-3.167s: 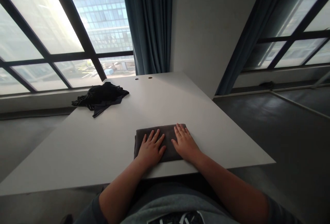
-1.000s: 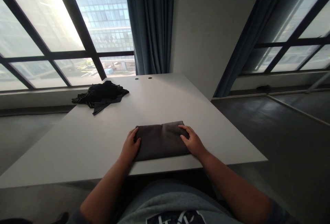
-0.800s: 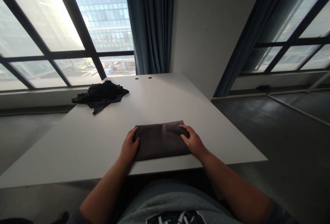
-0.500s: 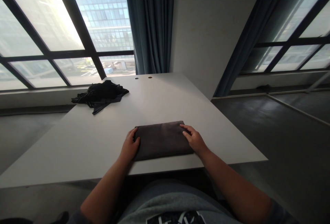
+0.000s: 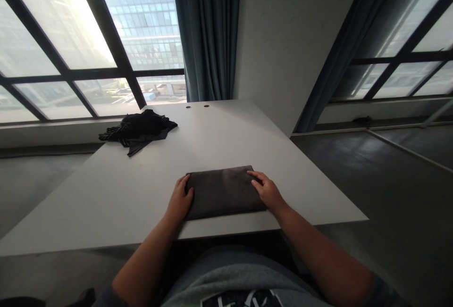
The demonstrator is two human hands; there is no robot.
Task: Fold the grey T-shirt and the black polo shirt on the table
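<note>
1. The left hand (image 5: pixel 180 199) sits at the near left end of the folded dark grey cloth (image 5: pixel 222 192), fingers loosely together and slightly curled against its edge, not pinching
2. The right hand (image 5: pixel 268 192) lies at the cloth's right end, its fingers (image 5: pixel 255 178) slightly apart and resting on top, with no pinch visible
3. The cloth lies flat between both hands, near the front edge of the white table (image 5: pixel 215 144)
4. A crumpled black garment (image 5: pixel 137 132) with a striped part lies well apart, toward the table's far left corner, before a large window (image 5: pixel 139 24) and a blue-grey curtain (image 5: pixel 207 33)
</note>
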